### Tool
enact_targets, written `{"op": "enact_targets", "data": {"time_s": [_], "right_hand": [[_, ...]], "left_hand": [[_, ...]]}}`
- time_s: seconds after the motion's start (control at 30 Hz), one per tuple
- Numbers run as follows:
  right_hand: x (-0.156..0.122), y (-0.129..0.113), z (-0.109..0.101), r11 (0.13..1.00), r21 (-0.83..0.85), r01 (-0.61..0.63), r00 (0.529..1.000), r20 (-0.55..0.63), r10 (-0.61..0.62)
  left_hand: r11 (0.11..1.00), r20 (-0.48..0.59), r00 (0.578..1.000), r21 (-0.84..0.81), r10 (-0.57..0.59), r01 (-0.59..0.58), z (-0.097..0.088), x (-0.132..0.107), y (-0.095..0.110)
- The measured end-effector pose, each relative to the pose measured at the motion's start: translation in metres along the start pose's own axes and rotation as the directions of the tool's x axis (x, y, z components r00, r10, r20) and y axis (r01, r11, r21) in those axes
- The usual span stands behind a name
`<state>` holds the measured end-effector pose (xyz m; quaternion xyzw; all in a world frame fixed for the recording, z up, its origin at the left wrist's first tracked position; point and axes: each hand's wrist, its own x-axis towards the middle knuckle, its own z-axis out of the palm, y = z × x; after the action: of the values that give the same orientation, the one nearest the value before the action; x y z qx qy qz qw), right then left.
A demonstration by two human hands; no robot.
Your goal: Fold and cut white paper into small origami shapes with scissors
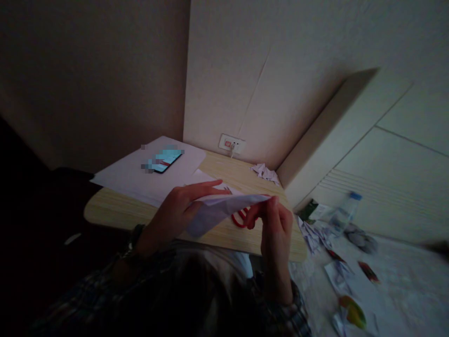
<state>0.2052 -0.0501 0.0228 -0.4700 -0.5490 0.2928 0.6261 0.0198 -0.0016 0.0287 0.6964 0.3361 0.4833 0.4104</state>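
Note:
A folded sheet of white paper [213, 215] is held between my two hands above a small wooden table. My left hand [185, 201] has its thumb and fingers on either side of the paper's left part. At the paper's right tip, my right hand [273, 217] pinches the corner between thumb and fingers. Under the paper lie scissors with red handles [239, 218], partly hidden by the sheet and my right hand. A stack of white paper [122, 175] rests on the table's left side, and a phone [164, 160] with a lit screen lies on it.
Folded paper pieces [265, 173] sit at the back right of the wooden table [115, 210], near a wall socket [232, 143] with a plug in it. To the right, a bed [407, 281] holds a plastic bottle [345, 213], more folded paper [313, 235] and a grey bundle [361, 238].

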Motion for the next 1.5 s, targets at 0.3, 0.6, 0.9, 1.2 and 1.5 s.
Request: {"op": "enact_targets", "data": {"time_s": [0.3, 0.6, 0.9, 1.2, 1.5], "right_hand": [[0.002, 0.003, 0.002, 0.976, 0.064, -0.208, 0.971, 0.131, 0.198], [0.000, 0.009, 0.009, 0.976, 0.093, -0.199, 0.975, -0.085, 0.207], [-0.003, 0.013, 0.021, 0.980, 0.048, -0.191, 0.980, -0.041, 0.193], [-0.006, 0.017, 0.021, 0.965, -0.104, -0.242, 0.970, 0.000, 0.244], [-0.005, 0.023, 0.017, 0.964, -0.195, -0.181, 0.973, 0.104, 0.204]], "left_hand": [[0.929, -0.121, 0.950, 0.275, 0.288, -0.246, -0.001, 0.000, 0.004], [0.894, -0.243, 0.941, -0.434, -0.235, 0.111, 0.008, -0.002, -0.004], [0.723, -0.087, 0.912, -0.641, -0.402, 0.257, 0.008, -0.001, 0.004], [0.854, -0.316, 0.918, -0.519, -0.242, 0.046, 0.010, -0.002, -0.005], [0.898, -0.389, 0.902, -0.440, -0.185, -0.005, 0.008, -0.002, -0.010]]}}
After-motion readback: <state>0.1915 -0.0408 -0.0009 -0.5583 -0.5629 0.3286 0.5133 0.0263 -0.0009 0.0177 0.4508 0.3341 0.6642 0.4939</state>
